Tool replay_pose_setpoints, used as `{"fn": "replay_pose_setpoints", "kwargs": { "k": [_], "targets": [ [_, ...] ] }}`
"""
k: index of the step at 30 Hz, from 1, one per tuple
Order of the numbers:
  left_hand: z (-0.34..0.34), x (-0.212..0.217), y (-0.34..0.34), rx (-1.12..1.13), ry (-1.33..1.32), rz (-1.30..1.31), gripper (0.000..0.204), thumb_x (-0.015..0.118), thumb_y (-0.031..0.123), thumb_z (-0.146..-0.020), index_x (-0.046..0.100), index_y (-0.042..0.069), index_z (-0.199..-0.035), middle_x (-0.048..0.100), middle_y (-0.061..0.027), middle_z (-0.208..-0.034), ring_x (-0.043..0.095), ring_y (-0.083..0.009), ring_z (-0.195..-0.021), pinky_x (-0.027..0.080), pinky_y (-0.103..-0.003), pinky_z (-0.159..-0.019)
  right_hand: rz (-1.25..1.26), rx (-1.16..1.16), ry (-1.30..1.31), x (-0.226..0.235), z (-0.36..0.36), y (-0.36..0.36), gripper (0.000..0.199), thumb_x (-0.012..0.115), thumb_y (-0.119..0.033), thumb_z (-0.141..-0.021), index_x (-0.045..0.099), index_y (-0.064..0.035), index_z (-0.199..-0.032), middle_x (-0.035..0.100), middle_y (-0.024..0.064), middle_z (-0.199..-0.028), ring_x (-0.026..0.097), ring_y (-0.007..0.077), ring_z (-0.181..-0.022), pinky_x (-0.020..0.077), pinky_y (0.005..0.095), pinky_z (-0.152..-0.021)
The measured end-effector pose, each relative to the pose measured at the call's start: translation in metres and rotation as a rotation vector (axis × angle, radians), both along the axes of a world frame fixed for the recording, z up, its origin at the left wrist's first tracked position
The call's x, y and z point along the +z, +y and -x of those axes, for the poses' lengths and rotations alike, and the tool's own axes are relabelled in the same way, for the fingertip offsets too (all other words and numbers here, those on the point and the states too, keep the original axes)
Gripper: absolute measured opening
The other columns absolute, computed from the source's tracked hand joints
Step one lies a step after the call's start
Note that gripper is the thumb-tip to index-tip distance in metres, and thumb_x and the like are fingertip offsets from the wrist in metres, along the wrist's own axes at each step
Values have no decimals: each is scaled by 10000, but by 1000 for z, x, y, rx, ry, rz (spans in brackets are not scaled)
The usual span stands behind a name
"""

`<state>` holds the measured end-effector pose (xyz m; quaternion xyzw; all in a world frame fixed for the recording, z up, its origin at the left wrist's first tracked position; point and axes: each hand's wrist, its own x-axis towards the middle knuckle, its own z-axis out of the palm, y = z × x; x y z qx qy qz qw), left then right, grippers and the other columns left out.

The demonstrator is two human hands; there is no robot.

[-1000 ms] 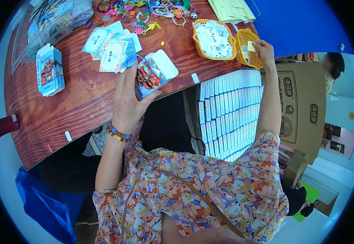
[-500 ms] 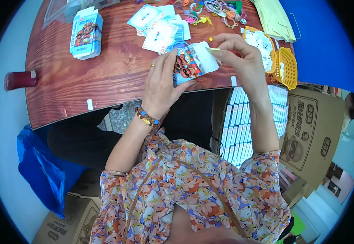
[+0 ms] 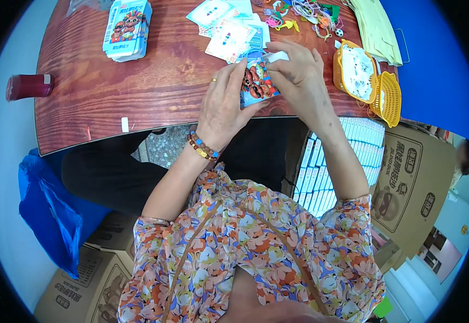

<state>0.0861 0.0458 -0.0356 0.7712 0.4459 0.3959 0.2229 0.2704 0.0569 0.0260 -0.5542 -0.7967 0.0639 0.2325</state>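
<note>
Both hands meet at the near edge of the wooden table (image 3: 110, 102), over the person's lap. The left hand (image 3: 224, 101) curls around the left side of a small colourful packet (image 3: 256, 82), fingers pressed against it. The right hand (image 3: 298, 75) grips the packet's top right, pinching a white piece (image 3: 275, 56) at its upper edge. Just beyond lie loose cards (image 3: 229, 29). Farther left sits 1 stack of packets (image 3: 127, 27); to the right, 2 yellow baskets (image 3: 372, 81).
</note>
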Motion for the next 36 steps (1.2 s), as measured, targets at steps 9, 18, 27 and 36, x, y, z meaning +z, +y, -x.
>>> {"fn": "replay_pose_setpoints", "kwargs": {
  "k": [9, 18, 27, 36],
  "targets": [
    [0, 5, 4, 64, -130, 43, 871, 860, 227, -716, 408, -35, -1413, 543, -215, -1206, 578, -373, -1095, 502, -442, -897, -306, 54, 250, 1, -16, -24, 293, 674, -7, -884, 661, -19, -1177, 627, 153, -1254, 562, 278, -1227, 452, 365, -1012],
    [-7, 8, -4, 127, -149, 32, 810, 831, 158, -737, 411, -60, -1394, 535, -229, -1228, 554, -390, -1137, 478, -447, -943, -132, -68, 539, -31, 36, -37, 393, 701, -20, -887, 620, 6, -1271, 652, 101, -1060, 625, 134, -842, 510, 259, -709],
    [28, 15, 1, -117, -564, 296, 569, 721, 53, -866, 472, 78, -1377, 629, -124, -1080, 665, -204, -868, 546, -324, -742, 283, 97, 771, -20, 12, -22, 296, 607, 15, -943, 622, 19, -1239, 622, 103, -1216, 593, 152, -1123, 485, 270, -936],
    [44, 28, 0, -220, -581, 369, 360, 701, 28, -888, 598, 46, -1232, 631, -71, -1041, 646, -120, -855, 542, -265, -741, 275, 314, 979, -21, 7, -11, 236, 614, 41, -928, 610, 29, -1164, 551, 152, -1310, 592, 193, -1146, 500, 306, -967]
  ]
}}
